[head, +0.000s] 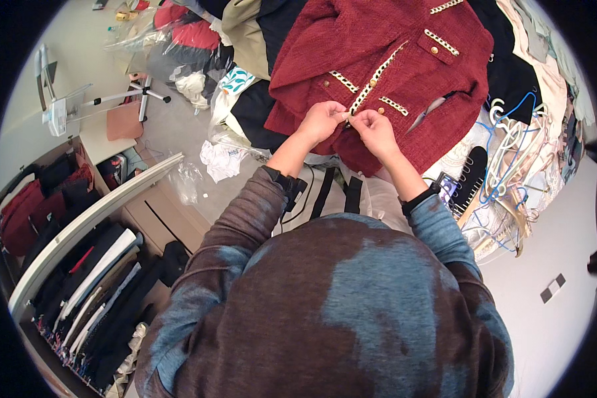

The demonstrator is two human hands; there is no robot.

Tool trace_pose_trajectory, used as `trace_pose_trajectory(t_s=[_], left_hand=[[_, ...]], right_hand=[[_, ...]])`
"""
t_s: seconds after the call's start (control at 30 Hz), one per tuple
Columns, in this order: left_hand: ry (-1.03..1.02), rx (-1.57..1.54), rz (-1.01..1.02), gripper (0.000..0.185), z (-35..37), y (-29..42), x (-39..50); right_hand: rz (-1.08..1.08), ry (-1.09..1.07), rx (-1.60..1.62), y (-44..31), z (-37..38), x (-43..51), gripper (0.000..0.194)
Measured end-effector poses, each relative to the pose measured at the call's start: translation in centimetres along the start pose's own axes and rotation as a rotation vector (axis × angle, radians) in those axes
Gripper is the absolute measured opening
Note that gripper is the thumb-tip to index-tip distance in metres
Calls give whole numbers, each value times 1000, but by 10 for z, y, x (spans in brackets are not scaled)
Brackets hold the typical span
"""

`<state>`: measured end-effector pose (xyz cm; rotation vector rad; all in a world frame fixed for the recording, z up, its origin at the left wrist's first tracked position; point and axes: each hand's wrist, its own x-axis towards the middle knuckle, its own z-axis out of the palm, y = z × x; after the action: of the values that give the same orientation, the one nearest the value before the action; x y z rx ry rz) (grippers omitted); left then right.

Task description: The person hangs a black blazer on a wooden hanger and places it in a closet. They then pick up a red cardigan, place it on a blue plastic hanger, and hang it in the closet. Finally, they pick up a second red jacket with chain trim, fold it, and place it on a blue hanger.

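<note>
A dark red tweed jacket (348, 45) with gold buttons and cream-and-black braided trim lies spread out before me, its front edges together along most of the trimmed line. My left hand (324, 121) pinches the front edge near the hem between thumb and finger. Right beside it, my right hand (374, 130) grips the same front edge at the lower end of the trim. The fingertips of both hands nearly meet there and hide the bit of cloth or fastening between them.
White and blue clothes hangers (507, 144) lie at the right, with a black spiky-edged item (472, 179) and a lit phone (447, 188) near my right wrist. Clothes pile around the jacket. A clear plastic bag of clothes (194, 45) stands at upper left, above an open wardrobe with hanging garments (99, 278).
</note>
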<state>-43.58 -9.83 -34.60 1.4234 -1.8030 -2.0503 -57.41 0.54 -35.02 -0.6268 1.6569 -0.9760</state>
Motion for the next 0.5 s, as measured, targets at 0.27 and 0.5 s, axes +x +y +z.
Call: trace_pose_trajectory(t_s=[0.27, 0.5], left_hand=[[-143, -215, -31, 14, -10, -4, -10], [146, 160, -1, 21, -6, -18, -18]], right_hand=[[-61, -28, -83, -3, 3, -6, 15], [78, 42, 58, 0, 9, -15, 14]])
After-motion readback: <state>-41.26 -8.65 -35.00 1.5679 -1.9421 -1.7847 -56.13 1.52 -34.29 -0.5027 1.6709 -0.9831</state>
